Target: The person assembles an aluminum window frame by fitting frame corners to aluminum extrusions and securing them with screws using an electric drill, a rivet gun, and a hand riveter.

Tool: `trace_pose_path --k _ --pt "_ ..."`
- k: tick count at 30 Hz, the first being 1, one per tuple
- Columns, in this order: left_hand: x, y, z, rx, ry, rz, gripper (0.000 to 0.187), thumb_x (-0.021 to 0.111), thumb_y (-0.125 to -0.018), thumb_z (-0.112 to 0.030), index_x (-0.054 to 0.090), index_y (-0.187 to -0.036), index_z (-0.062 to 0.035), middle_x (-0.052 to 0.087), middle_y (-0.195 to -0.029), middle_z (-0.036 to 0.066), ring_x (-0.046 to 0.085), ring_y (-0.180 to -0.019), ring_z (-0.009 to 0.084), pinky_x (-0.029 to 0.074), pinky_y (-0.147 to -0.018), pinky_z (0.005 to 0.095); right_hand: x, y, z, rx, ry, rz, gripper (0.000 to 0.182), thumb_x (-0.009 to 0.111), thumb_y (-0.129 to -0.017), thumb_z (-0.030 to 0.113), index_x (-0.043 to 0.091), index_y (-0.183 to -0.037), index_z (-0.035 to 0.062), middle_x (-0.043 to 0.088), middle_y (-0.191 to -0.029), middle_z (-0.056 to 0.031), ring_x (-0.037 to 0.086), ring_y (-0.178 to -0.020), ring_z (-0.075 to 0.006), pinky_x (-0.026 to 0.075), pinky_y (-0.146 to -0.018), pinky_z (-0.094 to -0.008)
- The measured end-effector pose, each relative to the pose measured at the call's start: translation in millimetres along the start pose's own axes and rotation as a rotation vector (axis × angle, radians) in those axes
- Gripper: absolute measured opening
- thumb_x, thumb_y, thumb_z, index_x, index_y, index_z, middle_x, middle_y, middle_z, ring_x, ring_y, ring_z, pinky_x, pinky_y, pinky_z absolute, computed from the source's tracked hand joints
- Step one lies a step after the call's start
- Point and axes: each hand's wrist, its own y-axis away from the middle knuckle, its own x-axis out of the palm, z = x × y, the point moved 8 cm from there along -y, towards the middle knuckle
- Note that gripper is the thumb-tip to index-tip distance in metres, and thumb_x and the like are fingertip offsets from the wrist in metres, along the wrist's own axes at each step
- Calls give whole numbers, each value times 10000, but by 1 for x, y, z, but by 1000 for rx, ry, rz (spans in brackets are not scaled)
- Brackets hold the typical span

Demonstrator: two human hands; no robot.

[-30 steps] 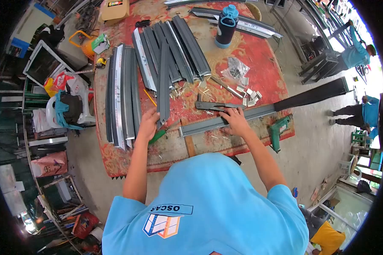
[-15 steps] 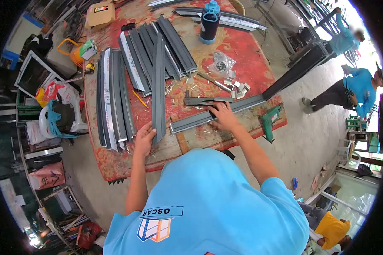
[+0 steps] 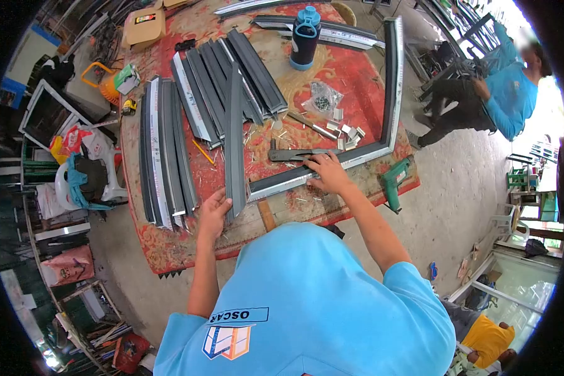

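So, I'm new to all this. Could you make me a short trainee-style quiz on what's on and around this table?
1. True or false: the bottle stands upright on the table.
2. Which thing does the person's left hand touch?
(a) an orange pencil
(b) the near end of a dark strip
(c) a cardboard box
3. Which is nearer the right hand: the green power tool or the bottle?

Key: 1. True. 2. (b). 3. The green power tool.

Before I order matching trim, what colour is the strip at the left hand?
Dark grey; the strip shows best in the head view.
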Motion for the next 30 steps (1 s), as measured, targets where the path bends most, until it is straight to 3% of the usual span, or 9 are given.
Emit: trace_pose_path --k 8,15,17,19,21,23,24,28,30 --pt "2 1 4 2 27 14 414 553 -944 -11 500 -1342 91 659 -1212 124 627 -1084 158 461 -968 286 3 -31 -16 -20 -117 159 570 781 -749 372 629 -1219 87 651 -1152 -142 561 -1169 -347 387 -1043 -478" --pt "2 1 7 7 43 29 406 558 -940 -5 513 -1333 83 654 -1228 118 628 -1091 161 460 -974 285 5 -45 -25 6 -208 331 585 784 -737 413 662 -1179 50 662 -1178 -172 605 -1123 -340 461 -966 -441" --pt "1 4 8 14 76 41 409 560 -939 -2 511 -1336 82 651 -1236 118 627 -1093 160 461 -973 287 -7 -55 -32 32 -386 155 491 751 -793 371 666 -1129 23 679 -1041 -182 627 -1029 -371 496 -884 -441" --pt "3 7 6 30 104 54 412 562 -938 0 509 -1338 82 647 -1244 118 627 -1095 159 463 -972 290 -7 -67 -47 98 -294 50 456 710 -829 378 659 -1118 29 655 -1104 -187 620 -1068 -362 490 -911 -425" --pt "5 13 2 65 112 36 420 566 -939 0 499 -1345 85 643 -1250 124 620 -1108 158 468 -972 299 -15 -77 -81 410 55 -108 408 676 -854 325 629 -1158 57 617 -1200 -182 604 -1109 -368 481 -943 -448" --pt "1 17 -1 127 131 45 430 565 -943 5 488 -1360 77 640 -1251 129 615 -1118 167 471 -975 307 -5 -82 -94 395 141 -127 372 659 -861 304 628 -1141 61 622 -1182 -172 605 -1115 -363 478 -932 -502" --pt "-3 17 -1 141 140 63 434 561 -958 -30 476 -1371 72 622 -1278 140 599 -1151 176 468 -981 313 -4 -84 -99 398 234 -137 337 641 -867 283 626 -1124 65 628 -1164 -163 606 -1121 -359 476 -922 -555" --pt "43 15 -98 280 507 53 590 571 -969 -267 381 -1432 46 595 -1210 114 575 -1109 198 474 -936 329 6 -101 -106 450 249 36 363 660 -846 274 621 -1132 53 637 -1135 -204 636 -1088 -355 483 -932 -541" --pt "39 -6 -127 329 -5 -128 597 610 -907 -296 413 -1376 17 595 -1082 84 602 -990 203 499 -892 335 17 -115 -117 452 190 77 394 665 -845 292 613 -1145 43 637 -1147 -210 645 -1070 -372 491 -922 -533"
